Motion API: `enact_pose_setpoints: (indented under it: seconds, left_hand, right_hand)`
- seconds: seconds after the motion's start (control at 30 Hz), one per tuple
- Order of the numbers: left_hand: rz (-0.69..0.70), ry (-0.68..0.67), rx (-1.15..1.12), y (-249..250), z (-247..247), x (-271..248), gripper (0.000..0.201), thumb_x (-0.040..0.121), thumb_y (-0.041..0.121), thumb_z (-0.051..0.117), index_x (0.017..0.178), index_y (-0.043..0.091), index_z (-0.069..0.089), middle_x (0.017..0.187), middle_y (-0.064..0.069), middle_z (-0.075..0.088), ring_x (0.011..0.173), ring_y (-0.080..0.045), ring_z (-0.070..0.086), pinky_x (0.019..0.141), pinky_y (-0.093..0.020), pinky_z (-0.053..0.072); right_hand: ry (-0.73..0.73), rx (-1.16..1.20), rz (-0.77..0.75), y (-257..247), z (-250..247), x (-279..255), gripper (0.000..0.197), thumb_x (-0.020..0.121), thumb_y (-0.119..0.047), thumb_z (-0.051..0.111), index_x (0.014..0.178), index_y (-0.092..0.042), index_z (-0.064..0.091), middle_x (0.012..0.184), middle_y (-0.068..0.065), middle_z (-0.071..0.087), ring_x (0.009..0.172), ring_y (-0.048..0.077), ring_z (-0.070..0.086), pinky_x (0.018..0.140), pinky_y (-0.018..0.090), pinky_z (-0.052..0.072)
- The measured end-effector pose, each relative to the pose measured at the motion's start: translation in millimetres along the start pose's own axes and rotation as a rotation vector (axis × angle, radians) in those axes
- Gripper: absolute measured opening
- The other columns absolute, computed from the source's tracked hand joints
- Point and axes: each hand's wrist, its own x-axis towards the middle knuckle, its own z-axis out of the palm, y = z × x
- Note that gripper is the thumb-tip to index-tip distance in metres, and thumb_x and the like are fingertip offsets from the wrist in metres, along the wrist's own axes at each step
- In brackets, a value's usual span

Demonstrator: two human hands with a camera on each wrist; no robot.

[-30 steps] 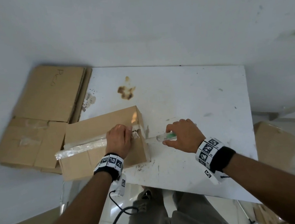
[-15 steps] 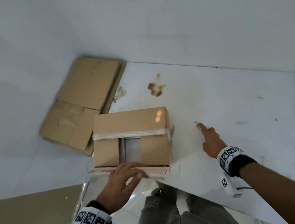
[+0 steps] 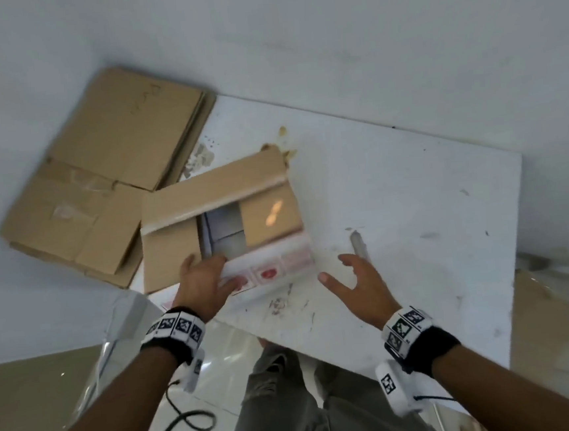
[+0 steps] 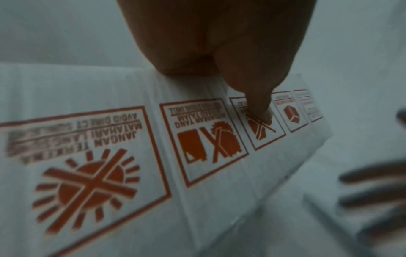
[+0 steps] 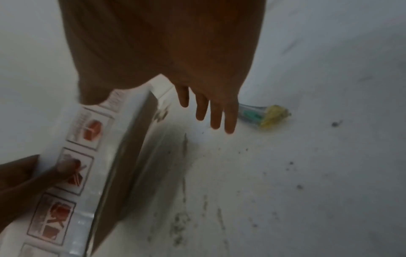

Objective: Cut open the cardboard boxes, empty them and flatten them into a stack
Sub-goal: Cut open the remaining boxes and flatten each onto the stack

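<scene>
two hands: left hand (image 3: 206, 284) grips the box (image 3: 221, 217) flap, right hand (image 3: 361, 284) spread empty before the cutter (image 3: 357, 243).

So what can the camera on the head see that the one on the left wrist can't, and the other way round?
Only the head view shows the stack of flattened cardboard beside the table, the box opened on top with white items inside, and the cutter lying on the table.

Only the left wrist view makes the red warning symbols readable: a crossed-out sun with printed text.

Both show the left hand holding the box's white printed flap, thumb on top, and the right hand open nearby, empty.
</scene>
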Motion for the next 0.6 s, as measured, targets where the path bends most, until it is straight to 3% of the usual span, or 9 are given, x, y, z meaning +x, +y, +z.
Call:
enact_pose_setpoints:
  seconds: [0.07, 0.13, 0.17, 0.23, 0.27, 0.33, 0.4, 0.5, 0.6]
  left_hand:
    - [0.0, 0.09, -0.17, 33.3, -30.6, 13.6, 0.035, 0.091, 0.055, 0.065, 0.091, 0.023, 0.051, 0.076, 0.013, 0.058, 0.073, -0.018, 0.06, 0.092, -0.04, 0.045]
    - [-0.044, 0.13, -0.357, 63.2, -60.5, 23.7, 0.046, 0.088, 0.062, 0.065, 0.089, 0.019, 0.049, 0.077, 0.014, 0.063, 0.066, -0.01, 0.063, 0.065, -0.029, 0.049]
    - [-0.077, 0.124, -0.438, 73.9, -73.1, 28.1, 0.051, 0.086, 0.067, 0.063, 0.093, 0.019, 0.05, 0.081, 0.012, 0.066, 0.067, -0.008, 0.066, 0.059, -0.026, 0.05]
    - [-0.1, 0.096, -0.619, 86.3, -93.1, 36.5, 0.059, 0.081, 0.075, 0.062, 0.102, 0.021, 0.052, 0.091, 0.008, 0.072, 0.072, -0.007, 0.072, 0.06, -0.03, 0.059]
    - [-0.092, 0.086, -0.703, 89.3, -100.9, 40.4, 0.058, 0.08, 0.075, 0.064, 0.104, 0.023, 0.053, 0.094, 0.006, 0.074, 0.074, -0.007, 0.073, 0.063, -0.033, 0.061]
    - [-0.064, 0.071, -0.791, 90.5, -113.7, 48.7, 0.042, 0.086, 0.06, 0.068, 0.105, 0.026, 0.054, 0.097, 0.005, 0.074, 0.076, -0.005, 0.074, 0.063, -0.028, 0.061]
    - [-0.081, 0.009, -0.87, 86.0, -123.2, 57.5, 0.026, 0.094, 0.031, 0.07, 0.109, 0.022, 0.051, 0.106, 0.0, 0.073, 0.078, -0.007, 0.074, 0.063, -0.025, 0.06]
    - [-0.09, -0.146, -0.988, 67.8, -128.8, 70.8, 0.042, 0.09, 0.003, 0.067, 0.122, 0.019, 0.046, 0.114, -0.012, 0.072, 0.09, -0.024, 0.076, 0.079, -0.049, 0.063]
    - [-0.052, -0.227, -1.107, 53.8, -136.3, 78.9, 0.058, 0.083, 0.0, 0.067, 0.13, 0.024, 0.045, 0.113, -0.011, 0.074, 0.095, -0.033, 0.074, 0.079, -0.053, 0.061]
  right_hand:
    - [-0.038, 0.243, 0.096, -19.9, -4.7, -0.5, 0.098, 0.075, -0.072, 0.069, 0.153, -0.024, 0.033, 0.156, -0.006, 0.034, 0.133, 0.019, 0.047, 0.112, 0.046, 0.042]
    - [-0.115, 0.471, 0.135, -38.5, -6.2, 6.3, 0.113, 0.07, -0.067, 0.076, 0.158, -0.024, 0.021, 0.159, 0.001, 0.033, 0.138, 0.022, 0.045, 0.114, 0.048, 0.039]
    - [-0.161, 0.575, 0.136, -48.3, -6.2, 10.9, 0.127, 0.059, -0.07, 0.081, 0.159, -0.024, 0.018, 0.161, 0.004, 0.031, 0.142, 0.022, 0.041, 0.115, 0.049, 0.037]
    - [-0.239, 0.671, 0.103, -66.4, -5.4, 24.7, 0.154, 0.036, -0.08, 0.085, 0.161, -0.026, 0.011, 0.164, 0.008, 0.026, 0.148, 0.024, 0.032, 0.116, 0.051, 0.035]
    - [-0.27, 0.662, 0.081, -76.6, -6.2, 30.5, 0.159, 0.034, -0.082, 0.083, 0.162, -0.027, 0.006, 0.165, 0.008, 0.024, 0.149, 0.024, 0.03, 0.116, 0.05, 0.034]
    - [-0.308, 0.629, 0.065, -92.9, -6.5, 41.9, 0.156, 0.04, -0.083, 0.08, 0.162, -0.026, 0.0, 0.162, 0.009, 0.032, 0.147, 0.025, 0.035, 0.115, 0.049, 0.035]
    - [-0.308, 0.659, 0.099, -102.0, -2.2, 51.6, 0.146, 0.05, -0.079, 0.08, 0.161, -0.025, 0.002, 0.153, 0.009, 0.047, 0.139, 0.026, 0.046, 0.115, 0.054, 0.034]
    - [-0.278, 0.714, 0.138, -112.6, 3.2, 63.0, 0.133, 0.057, -0.079, 0.079, 0.159, -0.019, 0.017, 0.136, 0.009, 0.063, 0.118, 0.026, 0.062, 0.105, 0.053, 0.042]
    - [-0.297, 0.739, 0.144, -125.9, 3.5, 68.5, 0.123, 0.059, -0.086, 0.073, 0.156, -0.027, 0.028, 0.144, 0.007, 0.057, 0.127, 0.031, 0.055, 0.109, 0.06, 0.038]
